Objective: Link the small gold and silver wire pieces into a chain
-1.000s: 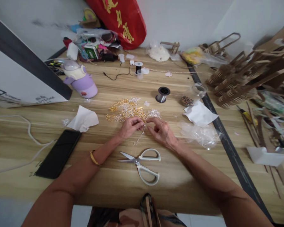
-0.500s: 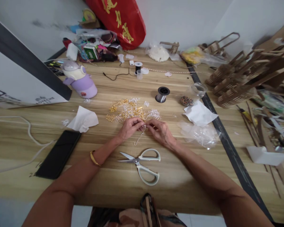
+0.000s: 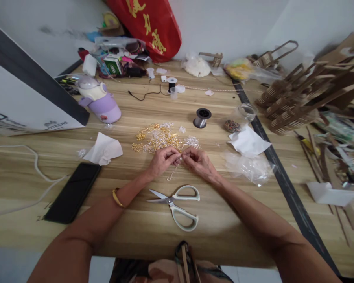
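Note:
My left hand (image 3: pixel 162 160) and my right hand (image 3: pixel 200 163) meet at mid-table, fingertips pinched together on a thin silver chain (image 3: pixel 172 173) that dangles down toward the wood. Just beyond the fingers lies a heap of small gold and silver jewellery findings (image 3: pixel 158 137). White-handled scissors (image 3: pixel 177 204) lie open on the table near my wrists. A gold bangle (image 3: pixel 117 197) sits on my left wrist.
A black phone (image 3: pixel 73 191) and crumpled tissue (image 3: pixel 104 148) lie left. A purple bottle (image 3: pixel 98 100), a wire spool (image 3: pixel 202 117), a glass jar with beads (image 3: pixel 242 116), white paper (image 3: pixel 247 142) and plastic wrap (image 3: pixel 250 167) surround. Wooden baskets (image 3: pixel 295 102) pile right.
My right hand has slid left until its fingertips meet the left hand's on the chain. The chain's dangling end has shifted slightly.

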Demonstrator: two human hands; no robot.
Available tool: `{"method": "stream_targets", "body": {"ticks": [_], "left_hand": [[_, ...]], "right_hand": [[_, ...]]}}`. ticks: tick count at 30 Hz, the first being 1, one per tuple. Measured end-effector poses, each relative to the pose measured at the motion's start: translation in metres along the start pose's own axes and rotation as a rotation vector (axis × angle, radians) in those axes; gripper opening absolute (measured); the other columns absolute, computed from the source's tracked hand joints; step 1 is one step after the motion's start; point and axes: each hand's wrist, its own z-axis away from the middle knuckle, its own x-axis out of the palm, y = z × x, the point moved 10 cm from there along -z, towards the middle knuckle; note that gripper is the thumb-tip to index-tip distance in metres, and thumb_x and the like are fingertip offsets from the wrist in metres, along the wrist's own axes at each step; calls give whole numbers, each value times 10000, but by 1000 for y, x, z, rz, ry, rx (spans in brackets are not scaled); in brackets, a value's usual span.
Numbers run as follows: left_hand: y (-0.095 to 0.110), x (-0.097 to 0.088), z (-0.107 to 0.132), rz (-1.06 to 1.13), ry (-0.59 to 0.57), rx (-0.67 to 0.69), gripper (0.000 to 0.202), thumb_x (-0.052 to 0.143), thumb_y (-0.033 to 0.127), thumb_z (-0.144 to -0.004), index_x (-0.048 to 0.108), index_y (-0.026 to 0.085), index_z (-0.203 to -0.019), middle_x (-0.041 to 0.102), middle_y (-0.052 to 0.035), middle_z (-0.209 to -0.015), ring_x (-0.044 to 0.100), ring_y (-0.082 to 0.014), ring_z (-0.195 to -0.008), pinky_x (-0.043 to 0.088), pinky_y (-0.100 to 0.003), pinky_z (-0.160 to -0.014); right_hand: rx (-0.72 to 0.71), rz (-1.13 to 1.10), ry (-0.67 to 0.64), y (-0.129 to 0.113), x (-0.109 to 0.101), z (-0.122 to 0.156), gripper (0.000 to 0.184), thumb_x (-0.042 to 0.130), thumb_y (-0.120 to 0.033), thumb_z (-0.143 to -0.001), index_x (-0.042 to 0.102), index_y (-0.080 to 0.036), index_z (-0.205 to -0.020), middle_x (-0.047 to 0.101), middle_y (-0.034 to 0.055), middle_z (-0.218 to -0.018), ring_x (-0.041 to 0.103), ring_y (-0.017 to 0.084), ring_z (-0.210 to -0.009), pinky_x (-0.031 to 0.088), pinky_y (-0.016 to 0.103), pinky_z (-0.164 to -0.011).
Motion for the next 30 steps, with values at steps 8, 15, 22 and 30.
{"method": "stream_targets", "body": {"ticks": [8,15,22,30], "left_hand": [[11,-1,0,-86,18,79,243,644,365,-811,604,131,-761,640,-7,-632,622,-105,-560,518,-199,-556],[14,0,2,-173,23,139,213,609,341,-843,579,143,-770,622,9,-616,615,-98,-549,501,-188,-552],[16,-1,3,-233,30,157,222,567,350,-873,544,155,-770,623,9,-610,606,-98,-544,488,-192,-555],[17,2,5,-277,16,177,203,553,332,-884,535,161,-776,609,15,-606,599,-96,-536,467,-194,-552]], "right_hand": [[-53,67,13,-4,0,0,130,527,-262,-834,583,-148,-807,458,-40,-589,389,80,-533,290,209,-501],[-64,117,29,-7,-2,2,96,520,-235,-821,569,-157,-791,371,-65,-544,335,77,-506,262,214,-499],[-79,164,54,-11,-3,3,108,521,-238,-837,582,-153,-814,332,-73,-542,317,74,-495,260,216,-502],[-106,228,51,-17,-2,6,129,504,-222,-852,601,-142,-879,304,-83,-525,298,74,-476,256,220,-500]]}}
